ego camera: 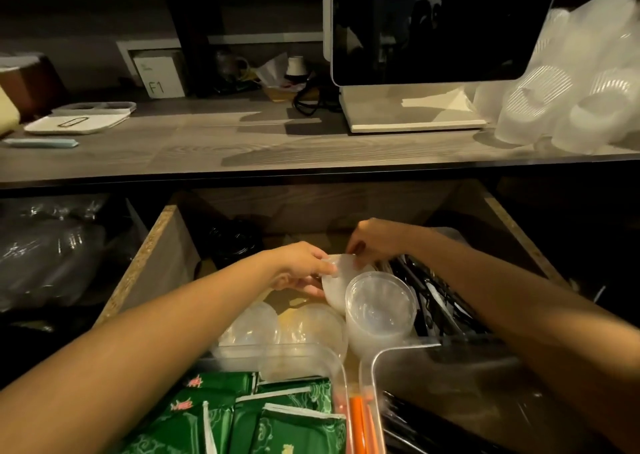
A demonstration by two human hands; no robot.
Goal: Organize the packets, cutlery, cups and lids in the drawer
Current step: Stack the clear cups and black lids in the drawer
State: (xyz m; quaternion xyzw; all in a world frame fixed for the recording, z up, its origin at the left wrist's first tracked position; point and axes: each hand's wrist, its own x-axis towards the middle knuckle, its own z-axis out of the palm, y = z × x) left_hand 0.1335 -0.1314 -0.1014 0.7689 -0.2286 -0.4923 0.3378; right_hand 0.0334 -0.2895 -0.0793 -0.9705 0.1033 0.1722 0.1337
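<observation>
**Both Hands on a Lid Stack in the Open Drawer**

Landmark: the clear cup (pixel 380 310), standing upright mid-drawer.

Left hand (pixel 300 266): grip closed around a stack of translucent lids (pixel 335 285), thumb on top and fingers beneath. The stack stands on edge, touching the cup's far-left side.

Right hand (pixel 373 242): fingertips pinch the stack's upper rim, just behind the cup.

Loose clear lids (pixel 298 327) lie left of the cup. Black cutlery (pixel 433 297) lies immediately to its right. Green packets (pixel 263 419) sit in a clear tray (pixel 325 360) in front of the cup. Orange straws (pixel 360 426) lie beside that tray.

The drawer (pixel 145 263) is open below the counter (pixel 242 148). A monitor (pixel 433 24) and bagged cups (pixel 575 100) stand on the counter, well behind the cup.
</observation>
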